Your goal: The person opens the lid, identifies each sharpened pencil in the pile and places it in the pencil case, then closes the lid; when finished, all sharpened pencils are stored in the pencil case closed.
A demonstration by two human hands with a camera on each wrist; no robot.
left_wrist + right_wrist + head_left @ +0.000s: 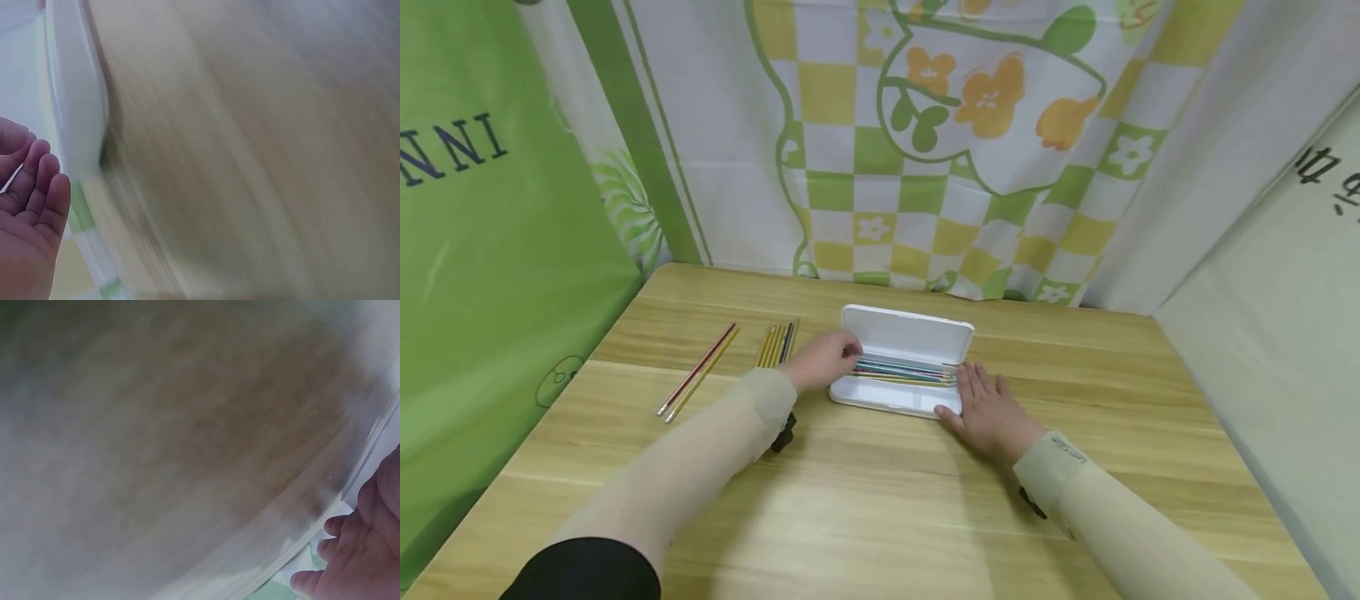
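Observation:
A white pencil case point(880, 400) lies on the table with its lid point(910, 333) raised at the back. Several pencils point(904, 372) lie lengthwise inside it. At the case's left end is my left hand point(822, 362), fingers bent loosely over the pencils' ends. In the left wrist view the thumb and fingers point(37, 178) bend towards each other beside the white case point(78, 87), and no pencil shows between them. My right hand point(988, 412) rests with extended fingers against the case's right end, thumb by its front corner.
Left of the case, a group of several pencils point(767, 348), partly behind my left forearm, lies on the wooden table point(880, 492). Further left lie a red pencil point(696, 369) and a yellow pencil point(703, 373). A patterned curtain point(925, 192) hangs behind the table.

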